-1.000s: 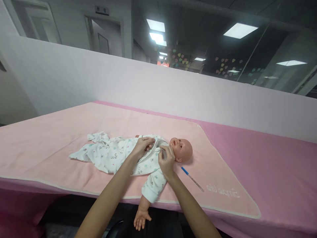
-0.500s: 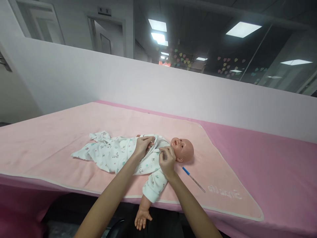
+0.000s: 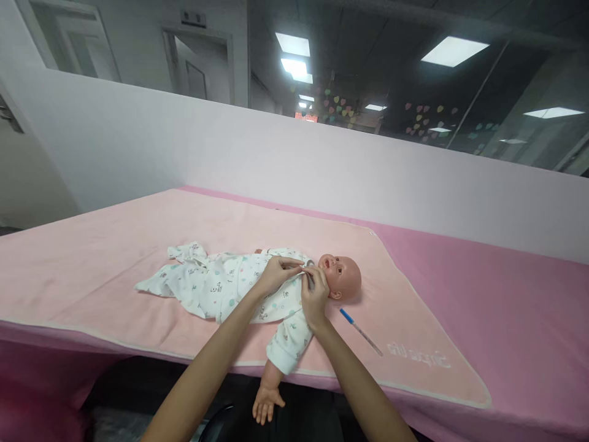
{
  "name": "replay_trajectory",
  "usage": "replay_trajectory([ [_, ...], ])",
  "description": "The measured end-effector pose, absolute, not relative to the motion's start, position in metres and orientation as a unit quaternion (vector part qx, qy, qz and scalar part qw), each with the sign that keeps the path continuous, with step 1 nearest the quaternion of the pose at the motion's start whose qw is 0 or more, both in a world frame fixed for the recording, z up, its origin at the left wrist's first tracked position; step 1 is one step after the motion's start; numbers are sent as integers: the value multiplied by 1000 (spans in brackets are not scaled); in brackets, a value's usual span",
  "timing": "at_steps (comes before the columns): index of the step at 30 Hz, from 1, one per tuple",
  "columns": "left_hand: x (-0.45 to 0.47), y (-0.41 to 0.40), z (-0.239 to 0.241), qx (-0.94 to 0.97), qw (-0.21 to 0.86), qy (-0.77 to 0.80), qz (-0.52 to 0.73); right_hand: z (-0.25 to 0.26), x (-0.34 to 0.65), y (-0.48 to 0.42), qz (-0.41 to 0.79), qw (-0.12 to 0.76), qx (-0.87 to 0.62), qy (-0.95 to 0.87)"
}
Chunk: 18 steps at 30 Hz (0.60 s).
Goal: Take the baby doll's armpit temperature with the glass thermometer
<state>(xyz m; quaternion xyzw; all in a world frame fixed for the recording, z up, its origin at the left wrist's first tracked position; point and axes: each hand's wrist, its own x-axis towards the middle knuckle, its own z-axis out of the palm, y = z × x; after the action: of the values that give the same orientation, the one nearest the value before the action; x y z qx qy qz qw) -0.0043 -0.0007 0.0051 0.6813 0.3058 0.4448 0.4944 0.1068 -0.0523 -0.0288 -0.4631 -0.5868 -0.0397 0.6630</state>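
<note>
A baby doll (image 3: 346, 279) lies on its back on a pink blanket, its head toward the right. It wears a white printed romper (image 3: 239, 285), whose empty-looking legs spread to the left. My left hand (image 3: 277, 275) pinches the romper's front near the neck, fingers closed. Close against it, my right hand (image 3: 315, 294) is closed on the collar edge just below the doll's chin. The fingertips of both hands meet there, and the fastening between them is hidden. One doll arm (image 3: 268, 393) hangs over the near edge of the table.
A pen with a blue cap (image 3: 361, 331) lies on the pink blanket (image 3: 427, 319) beside the doll's head. Darker pink cloth (image 3: 519, 307) covers the table beneath. A white low wall (image 3: 322, 166) with glass above stands along the far side.
My left hand has moved right, bringing the romper's front flap over to the collar beside my right hand. The opening at the chest has closed over.
</note>
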Motion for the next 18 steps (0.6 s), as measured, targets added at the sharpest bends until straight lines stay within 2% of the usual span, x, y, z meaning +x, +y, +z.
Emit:
replay_trajectory([
  [7, -7, -2, 10, 707, 510, 264, 414, -33, 108, -50, -36, 659, -468, -588],
  [13, -13, -3, 15, 749, 466, 285, 374, -31, 109, -52, -18, 662, -472, -582],
  [18, -12, -4, 12, 735, 473, 281, 397, -28, 107, -54, -11, 668, -465, -581],
])
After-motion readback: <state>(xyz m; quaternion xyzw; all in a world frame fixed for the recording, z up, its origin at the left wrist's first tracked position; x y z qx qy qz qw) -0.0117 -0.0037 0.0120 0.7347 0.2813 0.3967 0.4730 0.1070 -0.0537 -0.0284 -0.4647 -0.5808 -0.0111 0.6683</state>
